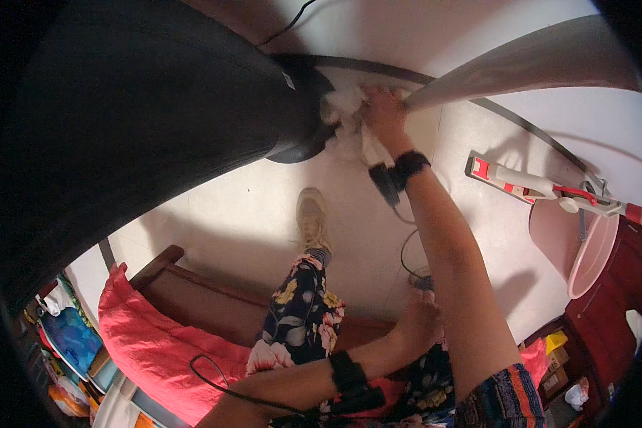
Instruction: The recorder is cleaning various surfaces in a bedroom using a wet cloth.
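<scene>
My right hand reaches down to the pale floor, its fingers on a crumpled white cloth or tissue whose exact material is blurred. The cloth lies beside the round base of a large black object. Around the right wrist is a black strap with a cabled black box by it. My left hand is at my knee, over the floral trousers; the right forearm partly covers it, and its fingers are hard to make out. The left wrist also bears a black strap.
A grey tube-like thing slants in from the upper right. To the right, a white and red squeeze mop rests by a pink bucket. Behind my shoe are a brown wooden frame and a red cloth. Cables hang near both arms.
</scene>
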Demonstrator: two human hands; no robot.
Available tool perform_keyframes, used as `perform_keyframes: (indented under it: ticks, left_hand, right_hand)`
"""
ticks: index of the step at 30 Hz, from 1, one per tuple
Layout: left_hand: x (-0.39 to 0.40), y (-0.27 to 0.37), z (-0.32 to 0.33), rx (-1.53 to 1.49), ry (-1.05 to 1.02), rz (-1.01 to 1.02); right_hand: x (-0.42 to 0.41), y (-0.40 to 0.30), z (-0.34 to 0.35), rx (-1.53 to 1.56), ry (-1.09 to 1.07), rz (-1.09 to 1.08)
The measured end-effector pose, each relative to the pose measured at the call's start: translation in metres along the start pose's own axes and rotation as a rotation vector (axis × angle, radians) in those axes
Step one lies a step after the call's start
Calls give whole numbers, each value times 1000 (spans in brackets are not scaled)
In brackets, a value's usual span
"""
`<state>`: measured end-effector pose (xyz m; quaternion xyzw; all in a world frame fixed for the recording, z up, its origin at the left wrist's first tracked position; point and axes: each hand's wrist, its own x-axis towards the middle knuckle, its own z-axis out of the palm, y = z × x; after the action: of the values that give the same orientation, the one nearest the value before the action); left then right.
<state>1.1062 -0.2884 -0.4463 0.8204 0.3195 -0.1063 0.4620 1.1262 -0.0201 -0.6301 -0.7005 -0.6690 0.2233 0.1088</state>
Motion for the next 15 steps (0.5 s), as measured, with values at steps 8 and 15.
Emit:
perform_keyframes:
  ticks: [8,15]
  left_hand:
    - [16,5,11,-291,206,-44]
    - [9,0,-3,116,-183,5]
  right_hand:
    - [-55,40,49,-289,-24,-329]
    - [-139,114,-13,-515,-299,-605]
